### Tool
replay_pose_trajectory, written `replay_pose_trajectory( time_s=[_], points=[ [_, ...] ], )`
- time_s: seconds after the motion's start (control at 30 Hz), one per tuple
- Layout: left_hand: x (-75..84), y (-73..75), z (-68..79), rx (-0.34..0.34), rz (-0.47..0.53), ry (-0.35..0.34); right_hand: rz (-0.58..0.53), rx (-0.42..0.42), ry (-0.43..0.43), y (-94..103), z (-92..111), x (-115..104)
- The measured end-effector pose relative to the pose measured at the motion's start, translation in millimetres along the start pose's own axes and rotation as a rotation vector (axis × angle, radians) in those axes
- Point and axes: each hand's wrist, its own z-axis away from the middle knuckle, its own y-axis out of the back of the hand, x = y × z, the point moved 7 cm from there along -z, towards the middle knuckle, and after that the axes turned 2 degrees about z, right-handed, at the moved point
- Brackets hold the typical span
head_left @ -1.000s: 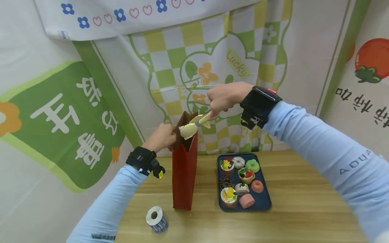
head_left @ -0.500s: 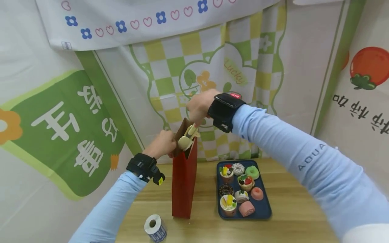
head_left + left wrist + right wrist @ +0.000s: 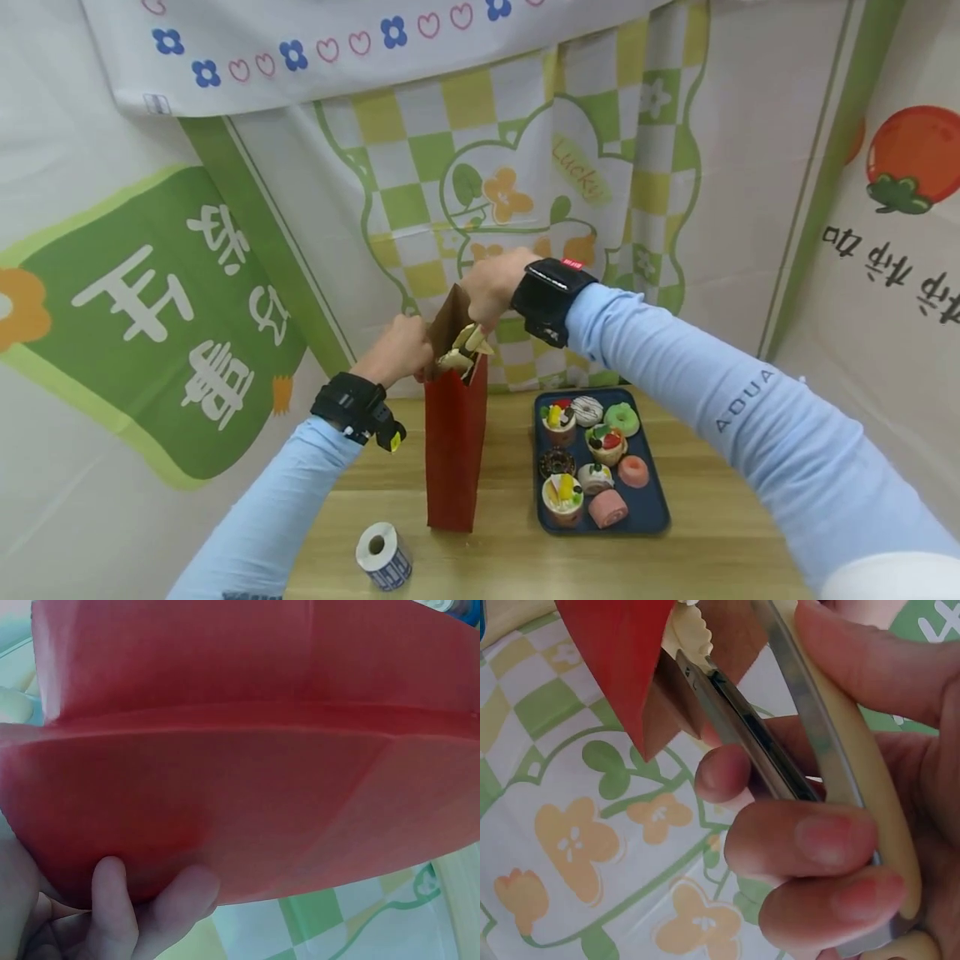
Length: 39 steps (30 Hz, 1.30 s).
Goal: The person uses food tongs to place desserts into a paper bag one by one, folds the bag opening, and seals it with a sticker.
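A tall red paper bag (image 3: 453, 454) with a brown inside stands upright on the wooden table. My left hand (image 3: 399, 346) grips its upper left edge, and in the left wrist view fingertips (image 3: 112, 889) press on the red paper (image 3: 225, 802). My right hand (image 3: 495, 287) is over the bag's mouth and holds cream-coloured tongs (image 3: 472, 340) pointing down into it. In the right wrist view my fingers wrap round the metal-edged tong handles (image 3: 840, 750). The tong heads dip into the opening; whatever they hold is mostly hidden.
Right of the bag, a dark blue tray (image 3: 654, 508) bears several pastries, among them a green doughnut (image 3: 621, 419) and a pink roll (image 3: 607, 508). A roll of labels (image 3: 384, 556) stands at the front left. Printed cloths (image 3: 420, 208) hang behind the table.
My right hand has moved left and down, bringing the tongs from above the bag's rim into its mouth. The white thing at the tong heads has gone from sight. My left hand keeps its grip.
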Motion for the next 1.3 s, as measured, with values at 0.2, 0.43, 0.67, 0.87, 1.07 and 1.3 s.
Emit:
replay_pose_trajectory(
  time_s=[0.2,0.43,0.67,0.87,1.07,1.3],
  points=[
    [-0.4,2.1,0.6,0.014,-0.007,0.005,-0.003,-0.009,0.025,-7.2,1.3,6.1],
    [-2.3,-1.1,0.9,-0.003,0.023,0.012,-0.05,-0.015,0.032,-6.9,7.7,16.9],
    [-3.6,1.6,0.0,0.002,0.013,0.015,-0.12,-0.013,0.061,1.5,23.5,31.8],
    [-10.1,2.3,2.1,-0.02,0.026,0.04,-0.216,0.077,0.143,-0.3,58.2,57.2],
    [-12.0,6.8,2.2,-0.005,0.047,0.038,-0.374,0.232,0.184,-28.8,114.3,88.1],
    [-12.9,10.4,1.4,0.031,0.033,0.044,-0.491,0.403,0.144,-107.6,177.6,111.8]
  ],
)
